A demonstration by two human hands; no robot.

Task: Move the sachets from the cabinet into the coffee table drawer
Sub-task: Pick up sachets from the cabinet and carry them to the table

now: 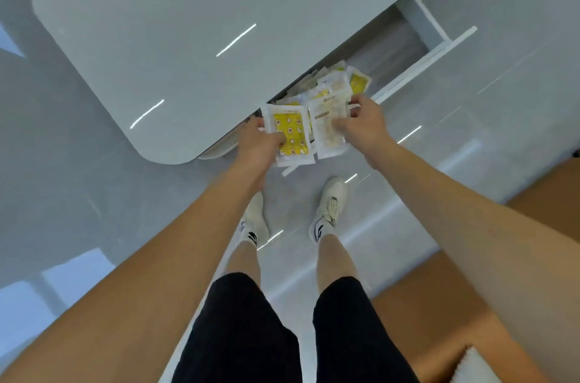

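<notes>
I look straight down at a glossy grey coffee table (175,37) whose drawer (405,53) is pulled open on its right side. Several white and yellow sachets (342,81) lie piled at the drawer's near end. My left hand (255,144) grips a stack of sachets topped by a yellow one (290,131). My right hand (361,125) pinches a pale beige and white sachet stack (328,128) right beside it. Both stacks hover over the drawer's near corner, just above the pile.
The drawer's white front panel (430,59) juts out to the right. My feet in white sneakers (329,203) stand on the shiny grey floor close to the table. A tan surface (439,320) lies at the lower right.
</notes>
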